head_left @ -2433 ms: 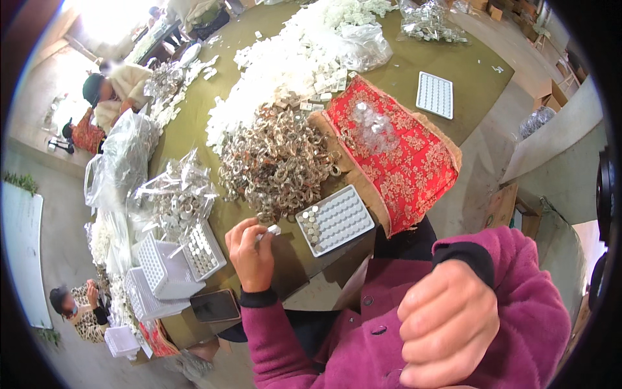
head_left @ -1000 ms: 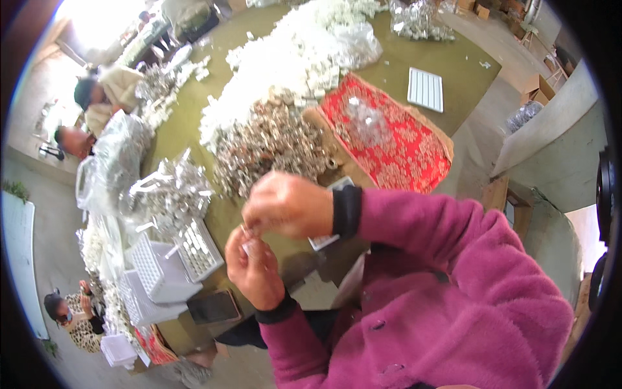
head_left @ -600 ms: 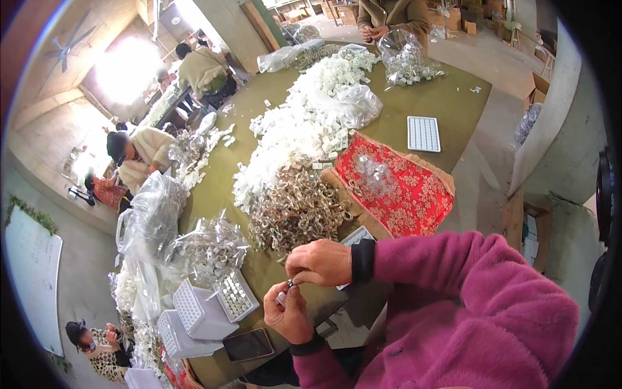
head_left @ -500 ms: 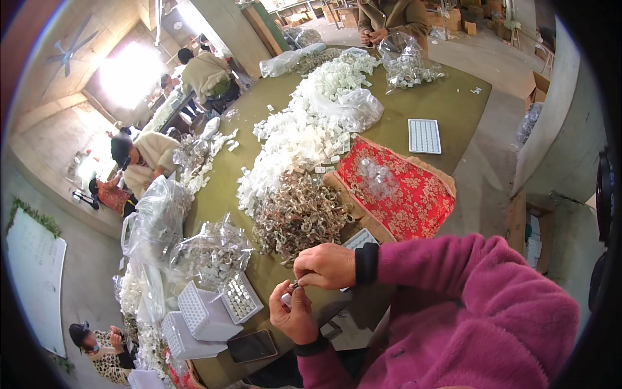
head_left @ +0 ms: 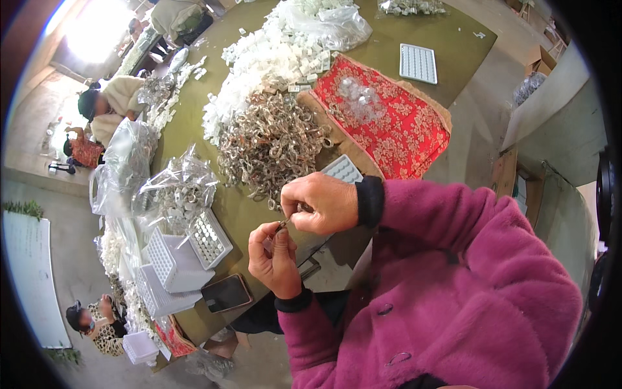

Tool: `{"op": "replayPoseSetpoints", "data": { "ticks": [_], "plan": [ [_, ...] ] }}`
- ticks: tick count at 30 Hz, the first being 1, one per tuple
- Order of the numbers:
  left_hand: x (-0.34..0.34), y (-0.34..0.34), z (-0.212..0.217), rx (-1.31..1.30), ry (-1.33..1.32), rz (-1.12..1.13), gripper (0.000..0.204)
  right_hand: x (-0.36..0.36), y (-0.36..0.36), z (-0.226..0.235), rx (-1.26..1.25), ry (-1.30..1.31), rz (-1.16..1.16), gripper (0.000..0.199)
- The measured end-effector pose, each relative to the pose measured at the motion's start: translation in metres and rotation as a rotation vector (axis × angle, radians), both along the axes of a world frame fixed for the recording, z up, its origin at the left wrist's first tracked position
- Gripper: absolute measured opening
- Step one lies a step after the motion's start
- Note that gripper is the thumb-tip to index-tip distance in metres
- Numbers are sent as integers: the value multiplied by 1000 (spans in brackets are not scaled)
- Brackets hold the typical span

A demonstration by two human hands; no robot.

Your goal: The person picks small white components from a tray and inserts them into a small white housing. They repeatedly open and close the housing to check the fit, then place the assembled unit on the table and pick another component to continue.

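Observation:
My left hand (head_left: 275, 256) and my right hand (head_left: 322, 204) meet just over the near table edge, both closed. Thumb and fingertips of each pinch a small dark metal piece (head_left: 283, 225) between them; its exact kind is too small to make out. Another brownish bit (head_left: 306, 207) shows inside the curled fingers of my right hand. Just beyond lies a heap of brownish metal rings (head_left: 269, 139). A white tray with round hollows (head_left: 342, 170) sits partly behind my right hand.
White small plastic pieces (head_left: 272, 55) pile up behind the rings. Red flowered cloth (head_left: 389, 123) lies to the right, near another white tray (head_left: 418, 63). Left are stacked white trays (head_left: 172, 262), a filled tray (head_left: 210, 240), a phone (head_left: 227, 294) and plastic bags (head_left: 126, 168). Other people sit farther left.
The view has shifted, so the table sits higher and farther left in it. A white bit seen in my left hand no longer shows. Both hands still pinch together.

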State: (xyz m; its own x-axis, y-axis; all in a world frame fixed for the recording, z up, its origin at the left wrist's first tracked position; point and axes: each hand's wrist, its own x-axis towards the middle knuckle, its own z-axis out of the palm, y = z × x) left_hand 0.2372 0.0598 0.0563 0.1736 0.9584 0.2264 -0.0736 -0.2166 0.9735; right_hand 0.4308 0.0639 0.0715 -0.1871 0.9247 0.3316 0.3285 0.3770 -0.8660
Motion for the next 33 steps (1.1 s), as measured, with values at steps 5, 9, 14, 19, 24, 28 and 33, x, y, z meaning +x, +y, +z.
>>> {"op": "replayPoseSetpoints", "data": {
  "ticks": [5,9,14,19,24,28,33],
  "plan": [
    [1,2,-1,-73,-116,-84,15,5,-4,-3,23,157,64,16],
    [3,4,-7,-116,-192,-161,15,11,-6,-10,-44,237,95,21],
    [7,4,-2,-238,-189,-268,36,21,-15,-13,-82,223,-20,20],
    [14,-1,14,-469,-287,-348,58,27,-21,-16,-17,291,-124,15],
    [17,-8,16,-389,-142,-272,38,33,-23,-19,129,268,-60,15],
    [13,-6,11,-401,-160,-198,25,28,-28,-21,210,298,-75,17],
    [14,-8,7,-392,-211,-220,22,21,-31,-24,319,269,-152,13]
  ]
}}
